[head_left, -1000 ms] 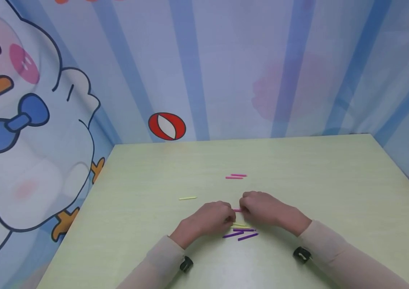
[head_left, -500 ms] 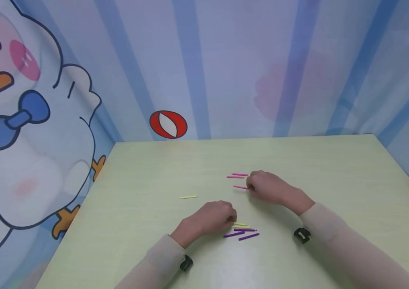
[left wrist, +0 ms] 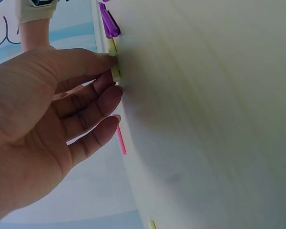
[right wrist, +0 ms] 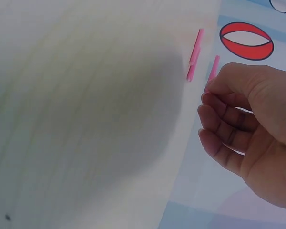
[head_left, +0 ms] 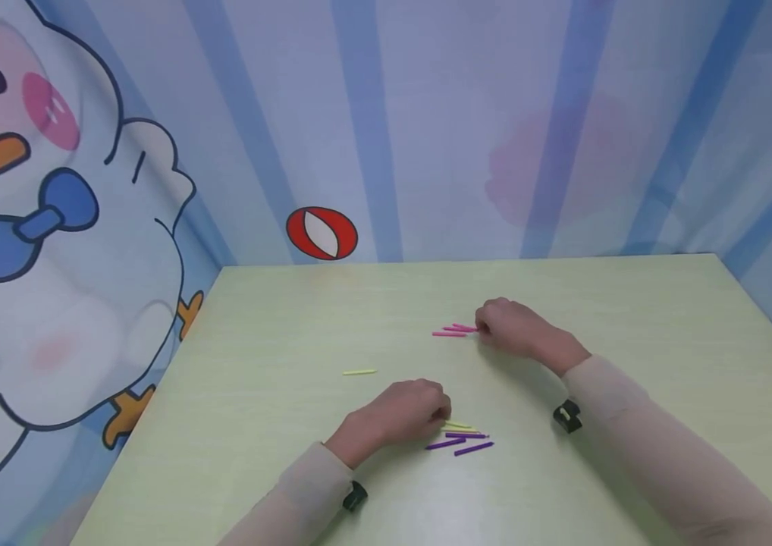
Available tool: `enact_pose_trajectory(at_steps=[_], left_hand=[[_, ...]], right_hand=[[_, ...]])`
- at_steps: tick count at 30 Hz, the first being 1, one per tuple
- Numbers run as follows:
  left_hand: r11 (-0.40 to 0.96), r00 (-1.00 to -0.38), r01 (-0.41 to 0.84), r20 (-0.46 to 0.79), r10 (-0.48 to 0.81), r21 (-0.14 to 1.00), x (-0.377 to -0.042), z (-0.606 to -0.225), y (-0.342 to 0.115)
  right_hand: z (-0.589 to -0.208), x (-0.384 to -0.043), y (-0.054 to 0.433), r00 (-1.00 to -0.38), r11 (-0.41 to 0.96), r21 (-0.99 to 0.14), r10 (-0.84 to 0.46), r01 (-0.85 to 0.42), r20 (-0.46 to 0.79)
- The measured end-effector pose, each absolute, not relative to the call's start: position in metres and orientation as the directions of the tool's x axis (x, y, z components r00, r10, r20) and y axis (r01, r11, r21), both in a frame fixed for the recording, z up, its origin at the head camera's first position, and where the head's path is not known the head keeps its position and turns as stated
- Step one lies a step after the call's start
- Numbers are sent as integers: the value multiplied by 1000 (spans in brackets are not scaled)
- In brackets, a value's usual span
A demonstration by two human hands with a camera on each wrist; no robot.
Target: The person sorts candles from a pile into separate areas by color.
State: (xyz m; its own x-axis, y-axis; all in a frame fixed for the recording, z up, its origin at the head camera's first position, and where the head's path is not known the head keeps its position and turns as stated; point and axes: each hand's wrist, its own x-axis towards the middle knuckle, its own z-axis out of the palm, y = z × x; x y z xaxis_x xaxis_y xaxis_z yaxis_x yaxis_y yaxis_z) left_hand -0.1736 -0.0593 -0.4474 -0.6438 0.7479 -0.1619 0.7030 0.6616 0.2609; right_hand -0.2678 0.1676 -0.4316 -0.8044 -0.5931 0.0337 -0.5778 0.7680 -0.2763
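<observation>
My right hand point(head_left: 519, 330) is at the far middle of the table, thumb and fingertips pinching a slim pink crayon point(right wrist: 214, 68). Two more pink crayons point(right wrist: 196, 45) lie just beyond it in the right wrist view. Nearer the front, the fingers of my left hand point(head_left: 396, 413) are curled, with thumb and forefinger on the end of a yellow crayon point(left wrist: 116, 74). A second yellow crayon point(head_left: 462, 432) lies alongside that one. Several purple crayons point(head_left: 473, 449) lie loosely together just in front of the yellow pair.
One lone yellow crayon point(head_left: 359, 372) lies left of the hands. The pale table point(head_left: 277, 318) ends at a back edge against a blue striped cloth point(head_left: 454, 114) printed with cartoon birds and a red ball point(head_left: 321, 233).
My right hand has carried the pink crayon away from the left hand, toward the table's far side, up to the other two pink ones. The left hand stays by the yellow crayons.
</observation>
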Motion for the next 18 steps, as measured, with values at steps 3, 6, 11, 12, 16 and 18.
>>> enact_pose_trajectory(at_steps=[3,6,11,12,16,18], left_hand=[[657,-640,708,-155,752,259,-174,-447,-60],[656,-641,708,-152,752,263,-174,-446,-60],[661,-644,706,-157,748,253,-172,-445,-59],[661,-644,707,-157,748,251,-172,-445,-59],[660,-644,711,-153,750,244,-171,-446,-60],[656,-642,714,-148,753,245,-171,-445,-60]], right_hand=[[-434,-274,169,-809,772,-278,-587,-571,33],[-435,-279,170,-809,773,-278,-587,-571,30],[-437,-285,168,-805,770,-283,-594,-571,10],[-438,-286,168,-804,770,-283,-594,-571,7],[-440,-291,165,-802,769,-287,-597,-571,-3],[-442,-293,164,-800,769,-287,-599,-571,-12]])
